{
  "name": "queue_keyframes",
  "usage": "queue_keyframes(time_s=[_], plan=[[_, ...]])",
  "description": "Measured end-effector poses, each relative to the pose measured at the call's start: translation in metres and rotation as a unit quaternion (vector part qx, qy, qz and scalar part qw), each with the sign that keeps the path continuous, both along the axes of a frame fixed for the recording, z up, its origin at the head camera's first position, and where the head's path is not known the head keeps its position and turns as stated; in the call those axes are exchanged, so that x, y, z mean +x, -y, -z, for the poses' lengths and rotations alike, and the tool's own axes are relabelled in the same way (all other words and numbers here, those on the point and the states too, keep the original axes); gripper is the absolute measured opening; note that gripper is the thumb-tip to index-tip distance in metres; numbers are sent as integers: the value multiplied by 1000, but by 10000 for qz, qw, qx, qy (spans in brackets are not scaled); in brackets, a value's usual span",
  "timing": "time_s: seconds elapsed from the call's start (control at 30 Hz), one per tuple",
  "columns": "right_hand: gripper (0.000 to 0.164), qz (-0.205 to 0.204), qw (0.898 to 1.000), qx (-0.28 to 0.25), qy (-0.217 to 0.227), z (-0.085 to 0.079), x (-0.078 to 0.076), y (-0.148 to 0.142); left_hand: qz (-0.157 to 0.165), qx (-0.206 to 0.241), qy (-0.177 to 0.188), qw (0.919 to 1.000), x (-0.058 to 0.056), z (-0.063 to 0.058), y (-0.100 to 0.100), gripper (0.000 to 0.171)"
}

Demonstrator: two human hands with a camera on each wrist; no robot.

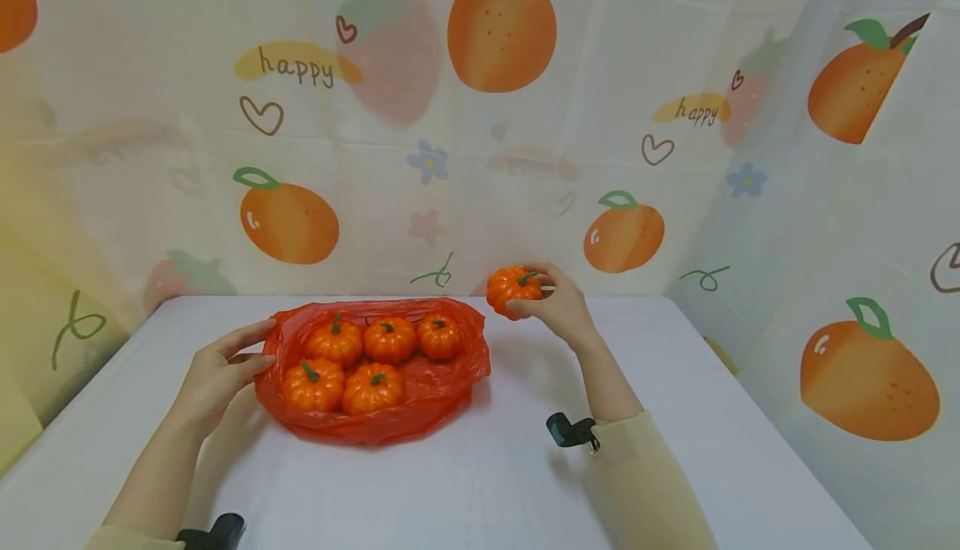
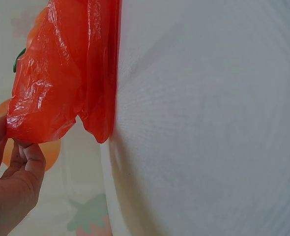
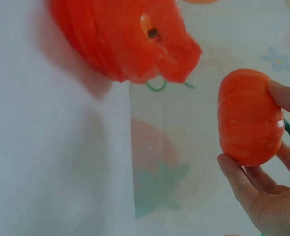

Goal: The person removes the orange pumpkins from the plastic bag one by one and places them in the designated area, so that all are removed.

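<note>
A red plastic bag [image 1: 442, 383] lies open on the table with several small orange pumpkins [image 1: 375, 388] inside, green stems mostly up. My left hand [image 1: 221, 371] pinches the bag's left rim between thumb and fingers; the left wrist view shows the thin red film [image 2: 46, 108] at its fingertips. To the right of the bag, my right hand [image 1: 558, 304] grips another small pumpkin [image 1: 512, 290] and holds it above the table. In the right wrist view that pumpkin [image 3: 250, 118] sits between thumb and fingers, its green stem toward the palm.
The white table [image 1: 480, 492] ends at a back edge just behind the bag. A fruit-printed curtain [image 1: 480, 158] hangs behind it and along both sides. Dark wrist cameras [image 1: 572, 431] are strapped at both sleeves.
</note>
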State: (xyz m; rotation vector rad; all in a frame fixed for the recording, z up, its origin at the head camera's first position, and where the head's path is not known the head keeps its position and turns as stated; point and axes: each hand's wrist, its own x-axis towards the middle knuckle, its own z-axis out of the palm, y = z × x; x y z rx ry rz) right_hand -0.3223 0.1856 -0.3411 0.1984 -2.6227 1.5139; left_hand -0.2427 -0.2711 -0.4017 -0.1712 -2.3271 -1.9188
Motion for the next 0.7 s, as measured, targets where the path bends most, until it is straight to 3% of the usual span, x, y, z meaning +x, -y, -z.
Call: queue_keyframes(time_s=[0.33,0.57,0.7], plan=[[66,329,9991,-40,266,16,-7,-21,-50,-136,90,9999,2,-2,-2,51],[67,486,9978,15,440,29,-11,-33,14,129,122,9998,2,-1,-2,54],[67,579,9971,29,498,36,-13,-40,-7,44,168,9998,2,-1,-2,58]])
